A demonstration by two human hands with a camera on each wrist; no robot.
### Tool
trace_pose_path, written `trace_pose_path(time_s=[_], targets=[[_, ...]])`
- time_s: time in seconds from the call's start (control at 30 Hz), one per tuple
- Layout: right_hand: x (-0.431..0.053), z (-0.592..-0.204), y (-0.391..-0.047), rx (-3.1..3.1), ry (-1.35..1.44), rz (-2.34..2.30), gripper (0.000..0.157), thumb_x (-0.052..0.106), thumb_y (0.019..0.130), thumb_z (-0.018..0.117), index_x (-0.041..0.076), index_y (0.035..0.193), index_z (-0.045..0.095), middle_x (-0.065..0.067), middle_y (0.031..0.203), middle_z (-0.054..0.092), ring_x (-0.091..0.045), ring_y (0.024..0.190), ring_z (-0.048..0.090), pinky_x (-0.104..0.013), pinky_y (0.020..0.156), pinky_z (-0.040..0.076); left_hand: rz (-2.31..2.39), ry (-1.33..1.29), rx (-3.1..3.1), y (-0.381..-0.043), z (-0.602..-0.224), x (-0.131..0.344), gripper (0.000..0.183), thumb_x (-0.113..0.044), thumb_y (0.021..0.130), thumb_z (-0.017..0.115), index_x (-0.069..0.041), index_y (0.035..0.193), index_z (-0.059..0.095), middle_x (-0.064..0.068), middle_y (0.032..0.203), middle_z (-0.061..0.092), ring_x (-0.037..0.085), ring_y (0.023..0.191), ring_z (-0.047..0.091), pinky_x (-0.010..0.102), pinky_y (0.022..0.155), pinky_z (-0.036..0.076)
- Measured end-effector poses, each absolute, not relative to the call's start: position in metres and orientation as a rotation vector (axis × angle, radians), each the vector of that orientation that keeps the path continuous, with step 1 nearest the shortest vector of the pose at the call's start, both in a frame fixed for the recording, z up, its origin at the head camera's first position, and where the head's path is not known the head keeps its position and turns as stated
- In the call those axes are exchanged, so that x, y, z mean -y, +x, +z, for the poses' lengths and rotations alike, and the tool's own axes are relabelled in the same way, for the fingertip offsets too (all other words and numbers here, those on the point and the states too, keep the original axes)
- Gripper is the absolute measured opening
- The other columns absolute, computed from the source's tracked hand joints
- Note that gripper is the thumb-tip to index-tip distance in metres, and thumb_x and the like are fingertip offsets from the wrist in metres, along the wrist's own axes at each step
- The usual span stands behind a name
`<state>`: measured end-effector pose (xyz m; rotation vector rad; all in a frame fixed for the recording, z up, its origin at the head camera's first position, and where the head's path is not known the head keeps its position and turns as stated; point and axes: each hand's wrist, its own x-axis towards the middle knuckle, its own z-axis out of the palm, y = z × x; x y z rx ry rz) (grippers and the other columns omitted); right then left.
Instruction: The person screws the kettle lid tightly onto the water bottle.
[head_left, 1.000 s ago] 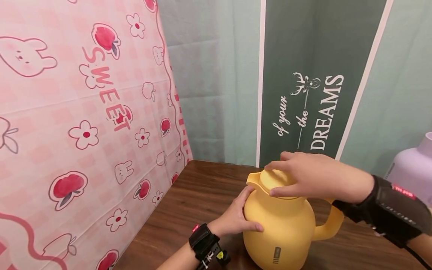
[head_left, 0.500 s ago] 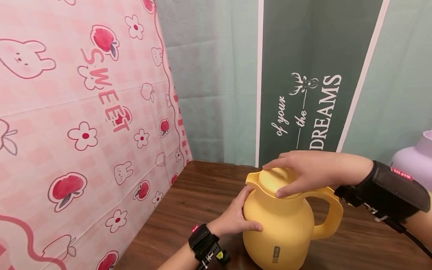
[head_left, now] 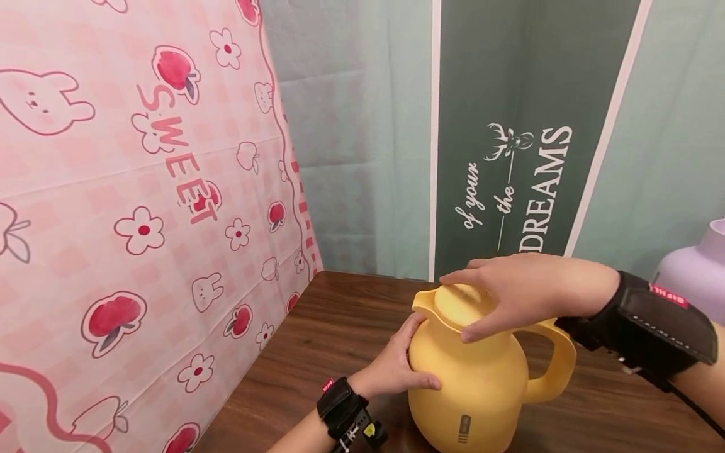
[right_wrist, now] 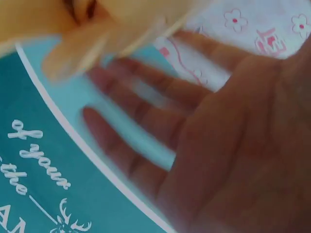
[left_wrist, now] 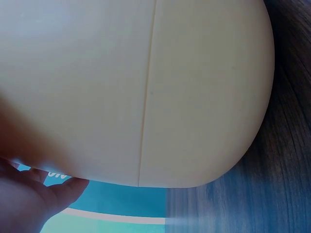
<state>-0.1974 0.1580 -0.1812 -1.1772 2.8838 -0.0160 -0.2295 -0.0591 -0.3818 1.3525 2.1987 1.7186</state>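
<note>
A yellow thermos jug stands upright on the wooden table, its spout to the left and its loop handle to the right. My left hand grips its left side, thumb across the front and fingers round behind. Over the top, my right hand holds the round yellow lid, thumb at the near edge and fingers over the far side. In the left wrist view the pale jug body fills most of the frame. The right wrist view shows the right palm with fingers reaching the blurred yellow jug top.
At the right edge stands a lilac jug. A pink cloth with apples and rabbits hangs at left, and a green curtain with a dark lettered panel hangs behind. Wooden table shows left of the yellow jug.
The right hand has turned on the lid: its wrist shifted left and its thumb slid right along the near rim. More of the handle now shows. The left hand and jug stayed put.
</note>
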Motion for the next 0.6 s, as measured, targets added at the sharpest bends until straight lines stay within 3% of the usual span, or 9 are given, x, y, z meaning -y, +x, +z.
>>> trace_pose_path(time_s=[0.23,0.6], targets=[[-0.1623,-0.1786,-0.2063,-2.651,-1.315,-0.22,0.07,0.052,0.079,0.072,0.019,0.137,0.051,0.003,0.126,0.054,-0.016,0.111,0.053,-0.042,0.091,0.045,1.705,1.377,-2.216,-0.2291,-0.3819,0.06,0.093,-0.07,0.072,0.062,-0.026,0.144,0.024,-0.003,0.138,0.035,0.012,0.12,0.045,0.031,0.098,0.04],[-0.1621,-0.1812,-0.2074,-2.687,-1.386,-0.206,0.067,0.055,0.08,0.069,0.019,0.135,0.054,0.003,0.121,0.057,-0.017,0.107,0.056,-0.041,0.087,0.047,1.72,1.391,-2.204,-0.2296,-0.3805,0.0592,0.094,-0.07,0.072,0.062,-0.024,0.144,0.024,-0.001,0.136,0.037,0.012,0.118,0.047,0.031,0.096,0.043]])
